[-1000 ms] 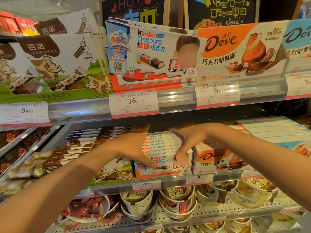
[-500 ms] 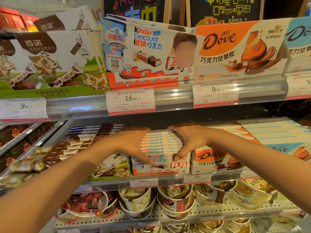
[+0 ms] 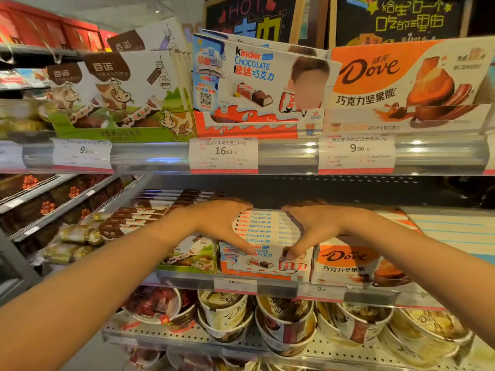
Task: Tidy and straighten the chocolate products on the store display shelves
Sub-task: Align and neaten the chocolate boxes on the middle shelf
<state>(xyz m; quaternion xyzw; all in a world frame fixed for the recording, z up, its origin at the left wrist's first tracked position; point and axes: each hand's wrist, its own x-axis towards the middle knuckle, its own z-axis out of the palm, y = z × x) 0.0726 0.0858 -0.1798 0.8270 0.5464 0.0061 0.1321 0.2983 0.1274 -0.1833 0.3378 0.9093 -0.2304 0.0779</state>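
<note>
A row of white Kinder Chocolate boxes (image 3: 261, 228) stands on the middle shelf inside an orange-and-white display tray (image 3: 263, 274). My left hand (image 3: 225, 223) lies against the row's left side with the thumb over the front box. On the right side, my right hand (image 3: 308, 228) presses with its fingertips on the front box's top edge. Both hands cup the row from either side. A brown-and-white cow-print chocolate row (image 3: 150, 218) sits left of it, and an orange Dove box row (image 3: 348, 261) sits right of it.
The upper shelf holds large cow-print (image 3: 120, 95), Kinder (image 3: 257, 81) and Dove (image 3: 407, 84) display boxes above price tags (image 3: 223, 155). Dove tubs (image 3: 225, 314) fill the lower shelf. Wrapped sweets (image 3: 75, 236) lie on the shelving at the left.
Both hands slid slightly back and closer together along the Kinder row; my right fingertips moved up onto the front box's top edge. The camera shifted slightly.
</note>
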